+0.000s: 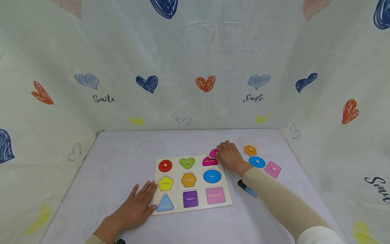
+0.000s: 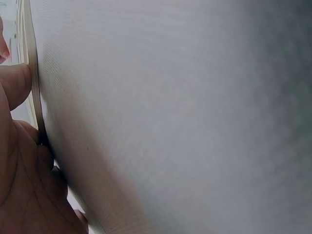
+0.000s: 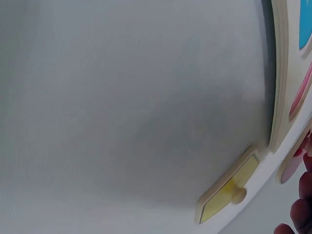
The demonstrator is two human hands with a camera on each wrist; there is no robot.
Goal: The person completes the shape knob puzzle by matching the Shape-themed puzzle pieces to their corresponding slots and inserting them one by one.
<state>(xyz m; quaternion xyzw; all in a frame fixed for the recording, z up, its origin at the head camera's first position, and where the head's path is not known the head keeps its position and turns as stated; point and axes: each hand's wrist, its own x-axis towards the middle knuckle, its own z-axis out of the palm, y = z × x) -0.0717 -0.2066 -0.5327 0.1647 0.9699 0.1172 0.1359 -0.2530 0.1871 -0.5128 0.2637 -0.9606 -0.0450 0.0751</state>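
A shape puzzle board [image 1: 176, 196] lies on the table. My right hand [image 1: 230, 156] pinches a magenta half-round piece [image 1: 213, 154] over the matching half-round slot [image 1: 210, 162] at the board's far right corner; the piece partly covers that slot. In the right wrist view this piece [image 3: 292, 165] appears tilted at the fingers. My left hand [image 1: 137, 205] rests on the table with fingers extended, its thumb and fingertips touching the board's left edge. A red circle piece [image 1: 165, 165] and a green heart piece [image 1: 187, 163], both knobbed, sit in their slots.
Right of the board lie a knobbed orange hexagon [image 1: 250, 150], blue oval [image 1: 257, 162] and pink rectangular piece [image 1: 273, 169]. A light blue piece [image 1: 251, 192] is partly hidden by the right arm. A yellow knobbed piece [image 3: 224, 197] lies near the board in the right wrist view.
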